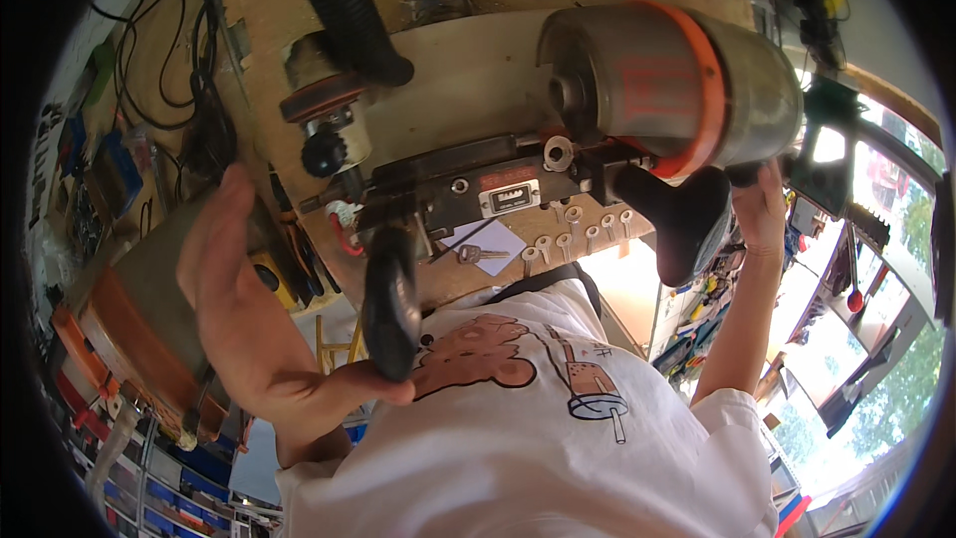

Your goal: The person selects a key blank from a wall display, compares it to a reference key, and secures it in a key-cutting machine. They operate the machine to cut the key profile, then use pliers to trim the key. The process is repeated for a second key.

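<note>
A key-cutting machine (448, 179) stands on the wooden bench in front of me. My left hand (264, 329) is open, its fingers stretched upward, and its thumb tip lies against or just beside the lower end of a black lever handle (391, 314). My right hand (762, 207) reaches to the machine's right side, beyond a thick black lever (682, 219). Its fingers close on a dark part there, which I cannot make out. A metal key (481, 255) lies on a white slip of paper (503, 237) below the machine's counter.
The machine's grey motor housing with an orange band (712, 90) sits at the right. A black corrugated hose (344, 10) comes down from above. Several keys (565, 242) line the bench's near edge. Cables (164, 40) hang at the left, above another grey-and-orange housing (149, 319).
</note>
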`<move>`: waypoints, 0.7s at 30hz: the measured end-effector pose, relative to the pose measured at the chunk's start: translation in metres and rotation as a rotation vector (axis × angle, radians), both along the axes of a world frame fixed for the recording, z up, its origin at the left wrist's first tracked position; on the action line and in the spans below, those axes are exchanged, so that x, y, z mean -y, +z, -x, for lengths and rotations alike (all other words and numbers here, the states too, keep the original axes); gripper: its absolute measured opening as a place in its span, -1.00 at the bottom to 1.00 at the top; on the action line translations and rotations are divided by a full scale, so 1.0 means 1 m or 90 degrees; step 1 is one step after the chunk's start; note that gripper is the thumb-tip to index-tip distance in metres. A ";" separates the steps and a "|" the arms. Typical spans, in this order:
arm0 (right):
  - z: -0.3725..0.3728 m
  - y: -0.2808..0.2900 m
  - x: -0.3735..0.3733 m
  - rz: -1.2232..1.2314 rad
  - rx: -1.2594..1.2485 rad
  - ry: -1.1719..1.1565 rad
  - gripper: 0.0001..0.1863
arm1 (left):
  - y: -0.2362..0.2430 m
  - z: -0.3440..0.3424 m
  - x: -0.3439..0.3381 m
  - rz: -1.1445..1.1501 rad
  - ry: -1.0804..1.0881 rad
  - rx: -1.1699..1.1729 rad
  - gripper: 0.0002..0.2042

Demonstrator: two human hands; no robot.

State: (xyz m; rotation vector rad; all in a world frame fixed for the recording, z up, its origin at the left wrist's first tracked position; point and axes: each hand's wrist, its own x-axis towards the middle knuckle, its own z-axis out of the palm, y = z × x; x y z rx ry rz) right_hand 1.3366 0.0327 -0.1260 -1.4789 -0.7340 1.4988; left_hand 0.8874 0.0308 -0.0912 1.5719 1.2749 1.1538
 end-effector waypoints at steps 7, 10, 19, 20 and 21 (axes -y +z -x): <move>-0.025 -0.004 -0.010 0.086 0.136 0.021 -0.56 | 0.005 -0.001 0.005 0.003 0.050 -0.051 0.12; -0.034 -0.010 -0.012 0.118 0.190 -0.024 -0.52 | 0.009 -0.003 0.005 0.015 0.073 -0.078 0.11; -0.038 -0.002 -0.010 0.040 -0.033 0.145 -0.21 | 0.016 -0.010 0.008 0.046 0.128 -0.086 0.09; -0.039 -0.004 -0.010 0.058 -0.025 0.144 -0.23 | 0.014 -0.008 0.009 0.029 0.123 -0.088 0.09; -0.036 -0.005 -0.011 0.077 -0.017 0.143 -0.25 | 0.013 -0.009 0.009 0.020 0.124 -0.086 0.09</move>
